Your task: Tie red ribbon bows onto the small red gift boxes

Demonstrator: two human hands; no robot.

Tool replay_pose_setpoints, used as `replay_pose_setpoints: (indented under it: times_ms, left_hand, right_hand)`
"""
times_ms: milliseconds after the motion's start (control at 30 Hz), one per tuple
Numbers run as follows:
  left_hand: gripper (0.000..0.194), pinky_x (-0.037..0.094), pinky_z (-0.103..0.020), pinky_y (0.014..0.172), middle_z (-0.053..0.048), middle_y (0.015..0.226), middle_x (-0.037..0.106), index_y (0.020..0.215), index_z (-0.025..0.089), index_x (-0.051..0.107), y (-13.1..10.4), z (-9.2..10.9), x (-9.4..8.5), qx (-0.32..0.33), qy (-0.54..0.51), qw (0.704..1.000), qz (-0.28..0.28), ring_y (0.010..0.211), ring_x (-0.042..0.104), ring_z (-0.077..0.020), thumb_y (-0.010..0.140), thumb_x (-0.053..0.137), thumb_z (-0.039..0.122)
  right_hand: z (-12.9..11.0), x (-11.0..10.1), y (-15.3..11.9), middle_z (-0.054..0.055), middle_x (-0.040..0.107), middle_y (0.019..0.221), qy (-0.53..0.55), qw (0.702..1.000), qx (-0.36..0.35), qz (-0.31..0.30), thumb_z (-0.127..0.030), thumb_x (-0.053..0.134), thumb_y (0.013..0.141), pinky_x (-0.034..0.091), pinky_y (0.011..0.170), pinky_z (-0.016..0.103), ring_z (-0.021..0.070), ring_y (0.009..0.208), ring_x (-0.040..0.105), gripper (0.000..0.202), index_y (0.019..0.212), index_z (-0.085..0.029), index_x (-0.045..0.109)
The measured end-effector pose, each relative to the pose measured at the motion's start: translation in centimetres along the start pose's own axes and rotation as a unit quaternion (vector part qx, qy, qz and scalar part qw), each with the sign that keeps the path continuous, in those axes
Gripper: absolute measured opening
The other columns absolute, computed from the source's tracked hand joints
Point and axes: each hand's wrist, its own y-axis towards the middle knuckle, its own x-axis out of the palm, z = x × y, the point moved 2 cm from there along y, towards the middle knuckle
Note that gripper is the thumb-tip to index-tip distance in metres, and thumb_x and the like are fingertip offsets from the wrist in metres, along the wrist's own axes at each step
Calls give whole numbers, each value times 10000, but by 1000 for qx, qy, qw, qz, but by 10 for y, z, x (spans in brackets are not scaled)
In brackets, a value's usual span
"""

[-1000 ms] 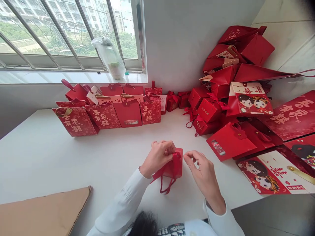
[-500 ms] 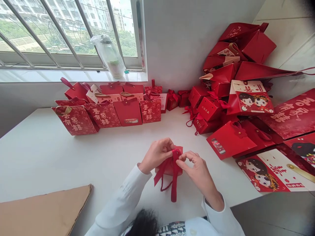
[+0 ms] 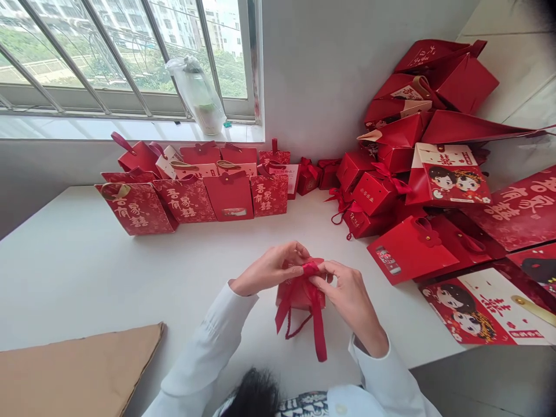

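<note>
A small red gift box point(image 3: 300, 297) sits on the white table in front of me. A red ribbon point(image 3: 318, 330) crosses its top, with two tails hanging down the near side and a thin red cord loop below. My left hand point(image 3: 278, 265) pinches the ribbon at the knot from the left, thumb pointing right. From the other side my right hand point(image 3: 343, 286) pinches the ribbon too, thumb and forefinger pressed together close to the left thumb. The fingertips hide part of the knot and the box top.
Rows of red gift bags point(image 3: 186, 200) stand along the wall on the white table point(image 3: 78, 260). At the right lie small ribboned boxes point(image 3: 371, 194) and piled larger bags point(image 3: 452, 185). A cardboard sheet point(image 3: 82, 368) covers the front left; a bagged cup point(image 3: 204, 107) is on the sill.
Both hands have drawn closer together at the knot. The upright ribbon loop there is now flatter, and my right fingers have moved in to pinch it. The view has shifted slightly.
</note>
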Motion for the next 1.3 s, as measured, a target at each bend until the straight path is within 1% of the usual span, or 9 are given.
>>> replay_pose_setpoints:
  times_ms: [100, 233, 333, 433, 700, 933, 1100, 1200, 1300]
  left_hand:
    - [221, 402, -226, 628, -30, 870, 647, 1046, 174, 502, -1, 0, -2, -16, 5, 1000, 11, 748, 532, -122, 897, 469, 333]
    - [196, 433, -251, 703, -62, 1007, 666, 1064, 188, 484, -1, -1, -2, -21, 10, 1000, 20, 887, 575, -151, 919, 415, 302]
    - [150, 437, -260, 751, -56, 1000, 684, 1030, 197, 475, -1, -1, -1, -1, 26, 999, 22, 1006, 582, -168, 923, 389, 255]
    - [133, 428, -255, 763, -31, 935, 708, 999, 205, 465, 1, -1, -1, 32, 60, 997, 41, 1013, 596, -163, 900, 381, 177]
    - [377, 452, -235, 726, -4, 874, 734, 1108, 213, 464, 3, -1, 1, 34, 72, 995, 58, 981, 637, -162, 776, 400, 46]
    - [367, 468, -261, 789, -15, 765, 729, 1132, 190, 442, 5, -6, 4, 22, 21, 996, 82, 952, 654, -178, 790, 572, 157]
    - [389, 474, -265, 773, -15, 738, 717, 1141, 190, 442, 5, -9, 3, 22, 5, 996, 81, 948, 653, -191, 786, 600, 183]
    - [414, 474, -263, 765, -23, 789, 726, 1150, 198, 446, 5, -10, 3, 27, 16, 997, 71, 939, 651, -191, 768, 605, 167]
    - [389, 475, -269, 763, -19, 769, 719, 1134, 195, 457, 5, -11, 2, 26, 27, 997, 72, 905, 655, -190, 774, 602, 186]
  right_hand:
    - [0, 1, 0, -21, 595, 653, 19, 1000, 6, -3, -242, 524, 824, 416, 597, 250, 142, 590, 506, 159, 717, -222, 640]
    - [0, 2, 0, -14, 595, 644, 26, 1000, 5, -2, -271, 507, 838, 421, 602, 252, 145, 581, 506, 188, 716, -221, 641]
    - [-1, 2, 0, -9, 606, 652, 37, 999, 5, -4, -288, 500, 846, 417, 595, 253, 146, 569, 498, 199, 728, -223, 646]
    - [-1, 2, 1, -14, 606, 643, 46, 999, 8, -4, -286, 523, 835, 413, 589, 248, 141, 560, 493, 185, 708, -221, 640]
    - [-2, 5, 1, -24, 623, 677, 26, 1000, 9, 12, -260, 526, 836, 390, 568, 234, 129, 555, 483, 163, 735, -230, 650]
    - [-2, 7, 0, -42, 605, 634, -11, 1000, 2, 29, -210, 523, 822, 352, 545, 224, 119, 530, 446, 150, 718, -230, 629]
    - [-1, 9, 0, -40, 604, 615, -30, 999, -10, 43, -187, 525, 808, 348, 566, 233, 125, 533, 456, 148, 725, -229, 640]
    - [-2, 11, 0, -48, 609, 623, -38, 998, -17, 49, -167, 522, 809, 358, 615, 239, 123, 542, 453, 156, 726, -231, 637]
    - [-4, 11, -1, -54, 607, 629, -37, 998, -19, 51, -160, 522, 809, 366, 642, 242, 122, 551, 446, 156, 720, -231, 629]
